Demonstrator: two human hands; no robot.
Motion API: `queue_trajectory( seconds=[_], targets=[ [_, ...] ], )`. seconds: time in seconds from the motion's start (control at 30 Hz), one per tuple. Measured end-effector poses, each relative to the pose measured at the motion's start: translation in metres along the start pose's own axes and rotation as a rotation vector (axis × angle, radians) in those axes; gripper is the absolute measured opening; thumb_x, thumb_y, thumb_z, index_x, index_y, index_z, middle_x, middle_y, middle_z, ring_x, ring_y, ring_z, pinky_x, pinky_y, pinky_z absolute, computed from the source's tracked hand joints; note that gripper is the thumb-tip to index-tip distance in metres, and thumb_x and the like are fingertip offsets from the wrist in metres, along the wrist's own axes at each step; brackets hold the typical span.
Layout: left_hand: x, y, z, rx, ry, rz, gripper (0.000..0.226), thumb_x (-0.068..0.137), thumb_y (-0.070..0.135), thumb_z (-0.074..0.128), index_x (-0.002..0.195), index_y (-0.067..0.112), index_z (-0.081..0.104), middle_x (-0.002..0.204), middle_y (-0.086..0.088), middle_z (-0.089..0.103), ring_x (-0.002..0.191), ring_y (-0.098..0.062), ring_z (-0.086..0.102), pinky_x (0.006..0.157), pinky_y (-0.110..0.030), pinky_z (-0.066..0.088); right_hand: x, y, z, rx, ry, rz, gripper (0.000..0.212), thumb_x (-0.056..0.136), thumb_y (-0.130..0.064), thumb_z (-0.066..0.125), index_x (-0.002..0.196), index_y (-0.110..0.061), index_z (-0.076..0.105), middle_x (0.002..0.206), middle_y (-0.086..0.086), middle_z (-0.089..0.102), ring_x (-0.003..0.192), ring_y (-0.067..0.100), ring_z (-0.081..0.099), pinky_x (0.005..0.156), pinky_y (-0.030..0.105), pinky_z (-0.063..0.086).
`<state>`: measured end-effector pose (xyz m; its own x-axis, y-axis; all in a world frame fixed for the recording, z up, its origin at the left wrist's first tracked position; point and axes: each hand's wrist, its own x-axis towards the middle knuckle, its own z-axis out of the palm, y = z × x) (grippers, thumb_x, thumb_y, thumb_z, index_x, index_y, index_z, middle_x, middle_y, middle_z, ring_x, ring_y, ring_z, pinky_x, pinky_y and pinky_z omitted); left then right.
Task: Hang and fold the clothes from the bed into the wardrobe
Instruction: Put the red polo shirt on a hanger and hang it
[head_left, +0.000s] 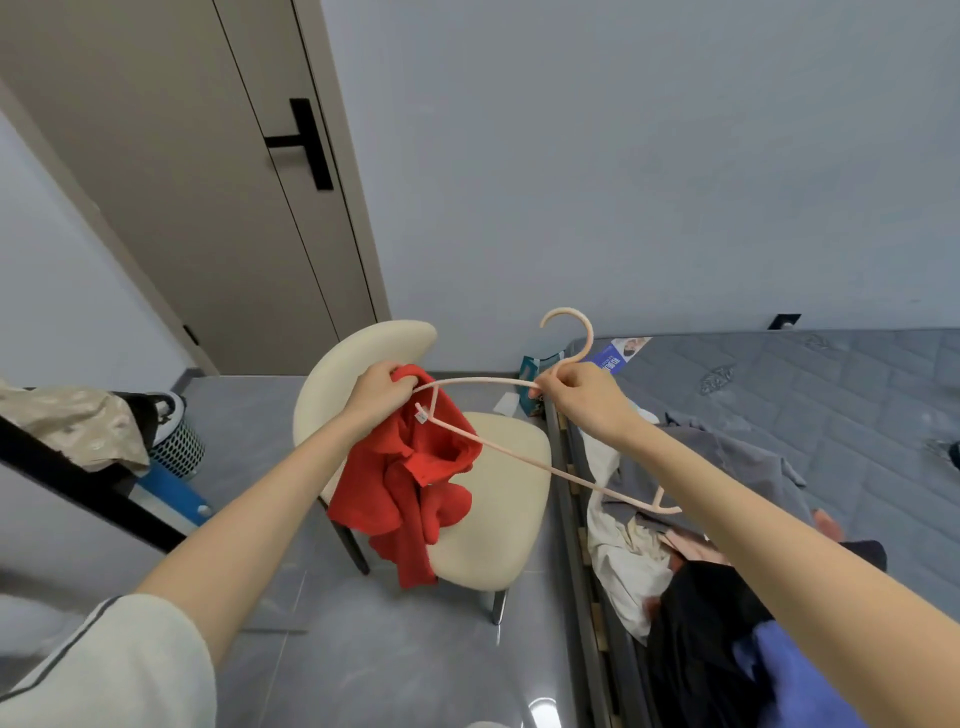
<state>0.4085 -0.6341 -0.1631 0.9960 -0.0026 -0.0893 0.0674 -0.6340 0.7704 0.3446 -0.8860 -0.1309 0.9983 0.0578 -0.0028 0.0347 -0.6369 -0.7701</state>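
Aloft, red shirt (410, 467) inside left fingers (388, 371).

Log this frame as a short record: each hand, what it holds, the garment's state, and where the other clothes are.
left hand: grips the red garment at its top, where one hanger end reaches it
right hand: pinches the pink hanger just below its hook
garment state: hangs bunched in front of the cream chair, not yet spread on the hanger
other clothes: heaped on the bed, at right
wardrobe: not in view
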Motion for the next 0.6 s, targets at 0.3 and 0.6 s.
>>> queue_trajectory(
  seconds=[0.3, 0.6],
  targets=[
    [-0.026, 0.081, -0.015, 0.098, -0.091, 0.423, 0.017, 0.089, 0.031, 0.061, 0.102, 0.028, 0.072, 0.087, 0.013, 0.061, 0.084, -0.002, 0.053, 0.078, -0.025, 0.038, 0.004, -0.016, 0.006, 0.221, 0.23, -0.052, 0.042, 0.091, -0.023, 0.052, 0.05, -0.027, 0.057, 0.051, -0.008, 0.052, 0.049, 0.003, 0.043, 0.054, 0.023, 0.035],
    [-0.048, 0.082, -0.045, 0.614, 0.023, 0.657, 0.04, 0.101, 0.041, 0.033, 0.086, 0.012, 0.055, 0.084, 0.001, 0.056, 0.085, -0.02, 0.05, 0.079, -0.035, 0.038, 0.006, -0.037, -0.007, 0.439, 0.204, -0.165, 0.028, 0.077, -0.026, 0.048, 0.054, -0.019, 0.063, 0.05, -0.001, 0.04, 0.051, 0.011, 0.034, 0.049, 0.028, 0.025]
  ],
)
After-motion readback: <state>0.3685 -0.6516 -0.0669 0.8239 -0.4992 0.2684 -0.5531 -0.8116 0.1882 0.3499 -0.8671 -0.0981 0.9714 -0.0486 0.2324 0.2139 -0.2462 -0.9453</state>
